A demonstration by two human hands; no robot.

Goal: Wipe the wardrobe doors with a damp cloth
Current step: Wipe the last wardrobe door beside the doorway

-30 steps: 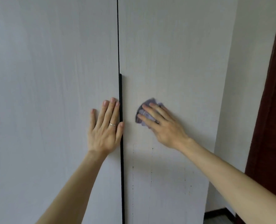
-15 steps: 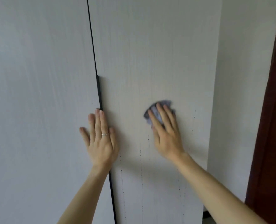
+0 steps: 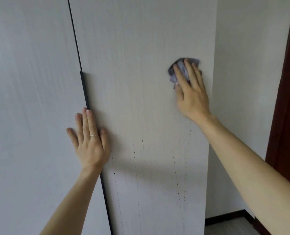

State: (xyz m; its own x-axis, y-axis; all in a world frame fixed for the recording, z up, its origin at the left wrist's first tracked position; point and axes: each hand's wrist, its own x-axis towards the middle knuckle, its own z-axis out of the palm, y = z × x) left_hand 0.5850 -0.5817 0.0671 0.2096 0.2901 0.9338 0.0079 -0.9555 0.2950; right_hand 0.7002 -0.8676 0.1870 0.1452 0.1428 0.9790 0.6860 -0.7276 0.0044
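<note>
Two pale wardrobe doors fill the view: the left door [image 3: 30,99] and the right door [image 3: 137,73], split by a dark gap with a black strip handle [image 3: 85,89]. My right hand [image 3: 191,92] presses a crumpled grey-purple cloth [image 3: 179,72] flat against the right door near its right edge, fingers straight over it. My left hand [image 3: 90,139] lies flat across the gap just below the handle's visible part, a ring on one finger. Thin trails of dark water drops [image 3: 176,167] run down the right door below the cloth.
A white wall [image 3: 246,82] stands right of the wardrobe. A dark brown door frame [image 3: 286,116] runs down the far right. A black skirting board [image 3: 225,216] and grey floor show at the bottom right.
My right hand has slid the cloth rightward across the right door, from beside the handle to near the door's right edge. The left hand sits lower along the gap, and the view has shifted right.
</note>
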